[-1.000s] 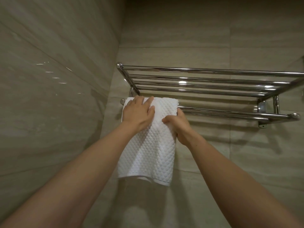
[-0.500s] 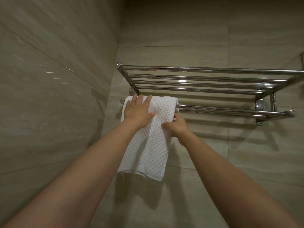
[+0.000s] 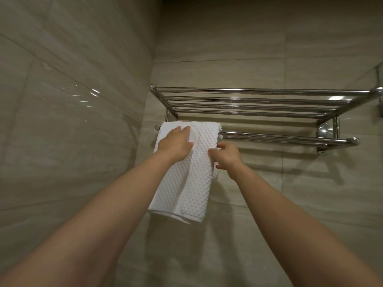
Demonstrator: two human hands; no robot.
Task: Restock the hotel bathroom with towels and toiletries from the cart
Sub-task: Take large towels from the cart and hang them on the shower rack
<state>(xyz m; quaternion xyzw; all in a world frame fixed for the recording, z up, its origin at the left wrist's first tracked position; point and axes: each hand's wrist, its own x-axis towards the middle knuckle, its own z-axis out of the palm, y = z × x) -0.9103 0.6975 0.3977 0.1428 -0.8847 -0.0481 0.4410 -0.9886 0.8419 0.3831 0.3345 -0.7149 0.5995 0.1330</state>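
A white waffle-textured towel (image 3: 190,183) hangs folded over the left end of the lower chrome bar (image 3: 286,139) of a wall-mounted towel rack. My left hand (image 3: 176,143) lies flat on the towel's upper front, fingers straight, pressing it near the bar. My right hand (image 3: 227,156) is at the towel's right edge, just below the bar, with its fingers curled round that edge. The towel's lower hem hangs slightly skewed, lower on the right.
Above the bar is the rack's chrome shelf (image 3: 259,102) of several parallel tubes, with nothing on it. A tiled side wall (image 3: 72,121) stands close on the left, meeting the back wall at a corner. The rack's right bracket (image 3: 324,132) is fixed to the back wall.
My right hand has slid down from the bar along the towel's right edge. The left hand has shifted a little left on the towel. The towel's front now hangs more skewed.
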